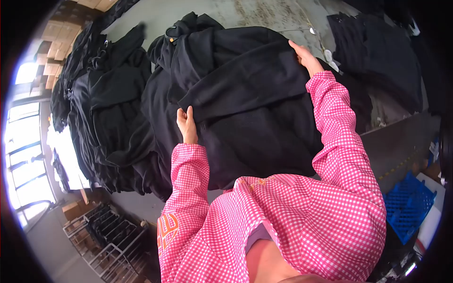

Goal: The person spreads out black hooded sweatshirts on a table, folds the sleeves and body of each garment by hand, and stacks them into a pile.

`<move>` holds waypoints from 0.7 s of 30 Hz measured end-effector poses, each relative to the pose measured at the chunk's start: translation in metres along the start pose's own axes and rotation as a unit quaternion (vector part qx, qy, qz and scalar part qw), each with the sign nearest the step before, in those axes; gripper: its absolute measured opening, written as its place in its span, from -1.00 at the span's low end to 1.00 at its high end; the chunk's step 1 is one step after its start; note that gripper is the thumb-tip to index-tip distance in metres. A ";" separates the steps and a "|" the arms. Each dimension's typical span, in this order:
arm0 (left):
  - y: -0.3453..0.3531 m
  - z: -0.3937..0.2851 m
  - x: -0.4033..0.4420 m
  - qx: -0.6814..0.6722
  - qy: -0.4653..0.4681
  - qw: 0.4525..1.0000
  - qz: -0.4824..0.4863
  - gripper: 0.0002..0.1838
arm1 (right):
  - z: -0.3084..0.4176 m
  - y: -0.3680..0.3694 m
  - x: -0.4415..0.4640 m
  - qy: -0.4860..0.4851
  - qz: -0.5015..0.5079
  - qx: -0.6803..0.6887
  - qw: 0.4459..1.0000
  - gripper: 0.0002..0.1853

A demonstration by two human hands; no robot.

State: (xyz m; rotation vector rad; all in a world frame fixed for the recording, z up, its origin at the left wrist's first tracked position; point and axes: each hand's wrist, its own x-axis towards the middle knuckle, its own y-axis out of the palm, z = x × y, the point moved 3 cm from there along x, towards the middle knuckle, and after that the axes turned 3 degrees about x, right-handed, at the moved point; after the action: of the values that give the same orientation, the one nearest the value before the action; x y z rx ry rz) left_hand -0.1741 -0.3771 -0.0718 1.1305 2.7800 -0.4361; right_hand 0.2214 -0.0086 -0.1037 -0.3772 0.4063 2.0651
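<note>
A black hooded sweatshirt (264, 137) lies spread over the table in front of me. One of its sleeves (250, 82) stretches crosswise between my hands. My left hand (187, 125) is closed on the near left edge of this sleeve, thumb and a finger showing. At the sleeve's far right end, my right hand (306, 57) grips the cloth, with some fingers hidden under or behind it. The bunched hood (188, 35), with a cord and a small orange-brown spot, lies at the upper left of the garment.
A large heap of black garments (113, 104) hangs over the table's left side. More dark garments (377, 56) are stacked at the right. The grey tabletop (269, 14) shows at the back. Below are a metal rack (113, 240) at left and a blue plastic crate (408, 203) at right.
</note>
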 end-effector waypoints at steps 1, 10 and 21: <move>-0.001 0.000 -0.004 0.005 0.028 0.999 -0.015 -0.82 | 0.006 0.003 0.000 -0.051 -0.093 -0.041 0.994 -0.60; -0.021 0.022 -0.038 0.135 0.013 0.976 -0.172 -0.76 | 0.011 0.050 0.021 -0.261 -0.304 -0.470 0.787 -0.53; -0.220 0.046 -0.120 0.081 -0.033 0.961 -0.261 -0.88 | 0.043 0.359 -0.186 -0.541 -0.003 -0.540 0.644 -0.57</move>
State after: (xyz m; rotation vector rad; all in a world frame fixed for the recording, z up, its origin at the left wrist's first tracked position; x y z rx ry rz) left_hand -0.2415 -0.6212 -0.0419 0.3687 2.9991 -0.7437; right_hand -0.0025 -0.3047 0.0613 0.2592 -1.6076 1.8880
